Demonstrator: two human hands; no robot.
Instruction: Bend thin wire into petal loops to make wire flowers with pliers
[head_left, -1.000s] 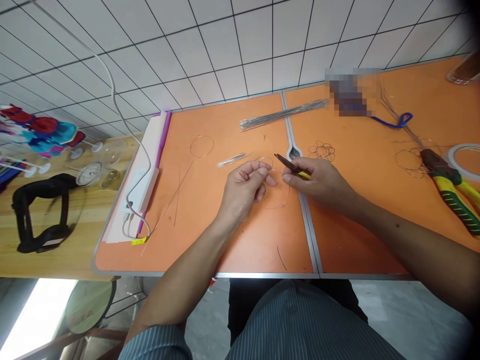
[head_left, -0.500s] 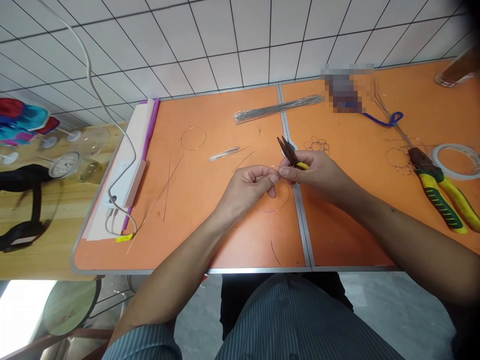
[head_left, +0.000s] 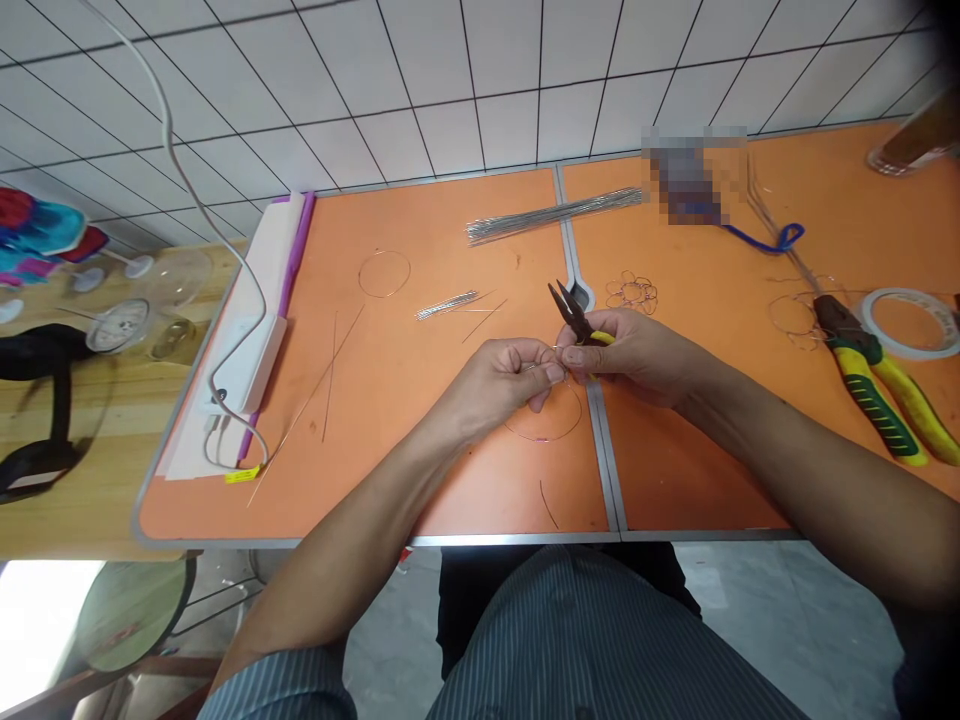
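My left hand (head_left: 517,372) is closed, thumb against forefinger, on a thin wire ring (head_left: 541,439) whose loop hangs below the fingers. My right hand (head_left: 626,352) meets it fingertip to fingertip and is wrapped round needle-nose pliers (head_left: 574,315) with yellow handles, their jaws pointing up and away to the left. Its thumb and forefinger also seem to pinch the wire, though the exact contact is too small to make out. Beyond my hands lie a flower-shaped wire piece (head_left: 631,292), a short bundle of wires (head_left: 448,305) and another wire ring (head_left: 384,273).
A long wire bundle (head_left: 555,215) lies near the tiled wall. At the right are large yellow-green pliers (head_left: 877,380), a tape roll (head_left: 911,322) and a glass (head_left: 915,135). A white power strip (head_left: 247,365) with a cable stands at the left, near loose wires (head_left: 307,405).
My hands have come slightly nearer to me and the fingertips have shifted on the wire. The ring hangs a little lower. The pliers have moved slightly left with my right hand.
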